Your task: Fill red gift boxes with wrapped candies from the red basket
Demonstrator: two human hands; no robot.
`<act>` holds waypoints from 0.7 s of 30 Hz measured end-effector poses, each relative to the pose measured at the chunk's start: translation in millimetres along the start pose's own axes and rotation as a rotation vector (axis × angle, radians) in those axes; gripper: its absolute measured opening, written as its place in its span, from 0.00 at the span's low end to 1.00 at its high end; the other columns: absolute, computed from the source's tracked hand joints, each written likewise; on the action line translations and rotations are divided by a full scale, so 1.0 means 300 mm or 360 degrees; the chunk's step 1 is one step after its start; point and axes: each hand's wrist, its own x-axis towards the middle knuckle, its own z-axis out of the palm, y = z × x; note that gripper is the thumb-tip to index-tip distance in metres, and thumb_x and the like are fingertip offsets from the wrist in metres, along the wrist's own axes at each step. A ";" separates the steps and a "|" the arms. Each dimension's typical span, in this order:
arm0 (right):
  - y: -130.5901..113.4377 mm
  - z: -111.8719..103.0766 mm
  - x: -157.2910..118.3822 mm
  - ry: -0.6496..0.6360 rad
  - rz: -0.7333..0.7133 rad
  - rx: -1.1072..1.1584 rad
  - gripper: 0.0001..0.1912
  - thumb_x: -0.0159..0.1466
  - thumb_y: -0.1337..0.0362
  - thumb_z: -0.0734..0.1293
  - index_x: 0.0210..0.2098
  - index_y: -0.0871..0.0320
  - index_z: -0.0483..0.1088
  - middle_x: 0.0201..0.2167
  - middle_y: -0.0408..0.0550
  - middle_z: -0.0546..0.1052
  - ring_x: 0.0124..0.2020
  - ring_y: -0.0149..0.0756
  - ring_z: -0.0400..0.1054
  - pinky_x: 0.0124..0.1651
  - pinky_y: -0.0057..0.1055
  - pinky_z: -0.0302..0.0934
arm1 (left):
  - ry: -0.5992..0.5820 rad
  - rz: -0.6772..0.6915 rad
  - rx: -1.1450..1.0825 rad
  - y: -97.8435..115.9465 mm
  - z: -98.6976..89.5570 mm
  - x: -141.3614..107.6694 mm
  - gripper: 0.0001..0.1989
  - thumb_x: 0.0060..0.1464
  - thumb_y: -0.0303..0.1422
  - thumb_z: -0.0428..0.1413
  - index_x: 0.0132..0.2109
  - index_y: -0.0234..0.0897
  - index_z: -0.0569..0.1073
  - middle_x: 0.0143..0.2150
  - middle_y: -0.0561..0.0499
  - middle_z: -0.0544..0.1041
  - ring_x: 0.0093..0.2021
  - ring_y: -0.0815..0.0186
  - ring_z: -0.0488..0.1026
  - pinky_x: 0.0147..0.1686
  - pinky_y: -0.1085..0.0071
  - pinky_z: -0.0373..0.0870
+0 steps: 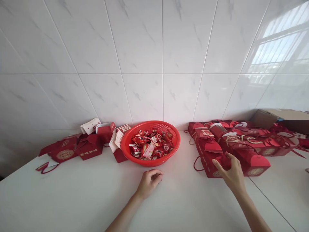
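My left hand [150, 183] rests just in front of the red plastic basket [177, 146], its fingers curled closed with nothing visible in them. Wrapped candies [154, 146] in red and pink wrappers fill the bottom of the basket. On the right, my right hand [232, 172] has its thumb and fingers around the top of the nearest red gift box [209, 161], which stands at the front of a group. A dark red cord loop [198, 168] sticks out from that box's left side. My palm and fingers hide part of the box's top.
Several closed red gift boxes [256, 162] stand in rows at the right. Behind them is an open cardboard box [282, 114]. Left of the basket lie several loose red boxes [89, 148], some with lids up. A tiled wall [142, 96] backs the white table [79, 199].
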 end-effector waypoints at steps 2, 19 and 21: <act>-0.002 -0.016 0.007 0.0049 -0.0059 0.0000 0.39 0.52 0.31 0.66 0.49 0.57 0.68 0.50 0.61 0.73 0.56 0.58 0.65 0.57 0.53 0.60 | 0.0006 -0.0008 -0.0001 -0.006 0.006 0.003 0.12 0.51 0.39 0.57 0.34 0.36 0.79 0.26 0.49 0.79 0.28 0.63 0.72 0.33 0.69 0.70; -0.444 0.104 -0.393 -0.0374 -0.0795 0.0509 0.09 0.66 0.54 0.65 0.38 0.52 0.72 0.39 0.53 0.79 0.41 0.47 0.76 0.44 0.42 0.71 | -0.0188 0.0068 0.0486 -0.005 0.044 0.010 0.08 0.50 0.28 0.57 0.34 0.37 0.81 0.34 0.51 0.83 0.34 0.62 0.77 0.41 0.69 0.71; -0.521 0.163 -0.492 -0.0651 -0.0872 0.0635 0.06 0.68 0.59 0.64 0.37 0.53 0.72 0.37 0.52 0.79 0.38 0.43 0.76 0.39 0.36 0.72 | -0.0251 0.0129 0.0471 -0.014 0.039 0.008 0.06 0.48 0.27 0.58 0.33 0.38 0.80 0.34 0.50 0.82 0.37 0.60 0.77 0.42 0.68 0.71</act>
